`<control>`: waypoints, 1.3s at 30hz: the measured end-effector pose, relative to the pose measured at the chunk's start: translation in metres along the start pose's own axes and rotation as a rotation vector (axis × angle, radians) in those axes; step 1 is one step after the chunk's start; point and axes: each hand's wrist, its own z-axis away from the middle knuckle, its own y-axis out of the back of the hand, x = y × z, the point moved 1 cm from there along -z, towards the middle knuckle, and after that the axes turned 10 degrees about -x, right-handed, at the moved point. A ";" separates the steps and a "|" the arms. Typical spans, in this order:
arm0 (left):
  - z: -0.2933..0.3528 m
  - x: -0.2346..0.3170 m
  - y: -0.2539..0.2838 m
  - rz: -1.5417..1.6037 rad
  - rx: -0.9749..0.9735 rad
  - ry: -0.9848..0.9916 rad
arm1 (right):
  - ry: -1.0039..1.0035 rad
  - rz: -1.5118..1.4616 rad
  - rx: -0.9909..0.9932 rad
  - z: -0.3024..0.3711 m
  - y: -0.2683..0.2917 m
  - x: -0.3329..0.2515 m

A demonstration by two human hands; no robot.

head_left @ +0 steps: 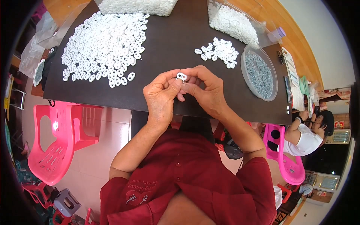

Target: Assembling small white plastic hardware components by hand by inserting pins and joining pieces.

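Observation:
Close to the table's front edge, my left hand and my right hand meet, fingers closed in a pinch. Between the fingertips they share a small white oval plastic piece with two holes, tilted up toward me. Fingers hide its lower part, so I cannot tell if anything else is held with it. Beyond the left hand spreads a large pile of similar white oval pieces. A smaller heap of white pieces lies past the right hand. Right of it stands a round clear tub of small grey metal parts, seemingly screws.
A clear bin of white pieces stands at the far right of the dark table, another container at the far edge. Pink chairs flank me. To the right a person in a white top sits working.

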 end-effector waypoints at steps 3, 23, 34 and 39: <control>0.000 0.005 -0.001 0.064 0.012 0.057 | 0.135 0.156 0.015 -0.002 0.000 0.002; -0.001 0.017 0.001 0.042 0.051 0.100 | 0.491 0.503 0.197 -0.008 -0.006 0.003; -0.001 0.014 0.006 0.138 -0.017 0.145 | 0.541 0.542 0.230 -0.006 -0.006 0.002; -0.001 0.015 0.005 0.138 -0.033 0.106 | 0.533 0.526 0.230 -0.003 -0.007 0.001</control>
